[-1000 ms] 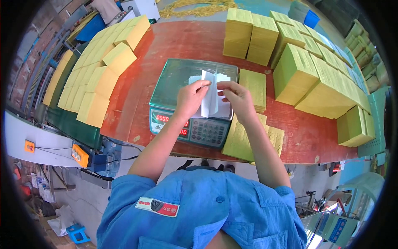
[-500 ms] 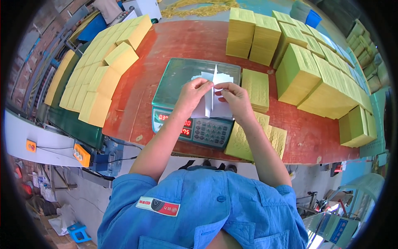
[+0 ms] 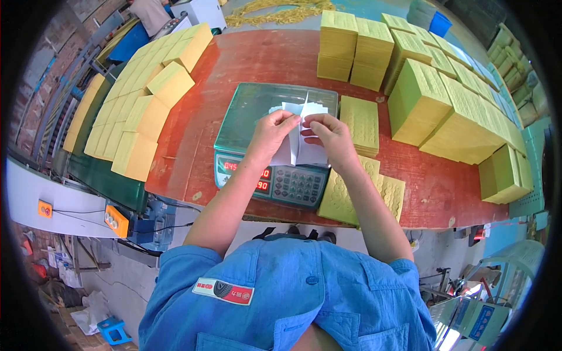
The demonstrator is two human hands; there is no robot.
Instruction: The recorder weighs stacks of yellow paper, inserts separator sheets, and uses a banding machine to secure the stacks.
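Over the green digital scale, both my hands handle thin white paper sheets. Some sheets stand on edge, fanned slightly apart, while others lie beneath on the scale's pan. My left hand pinches the raised sheets at their upper left side between thumb and fingers. Opposite it, my right hand has its thumb and index finger closed at the sheets' edge, with the other fingers loosely curled. The red figures of the scale's display are partly covered by my left forearm.
Embossed yellow paper stacks lie right of the scale, and another is under my right forearm. Tall yellow blocks line the table's right side. More yellow blocks fill the left. A person stands at the far left.
The figures on the scale's display have changed. My right fingers have shifted slightly along the sheets' edge; my left hand stays nearly in place.
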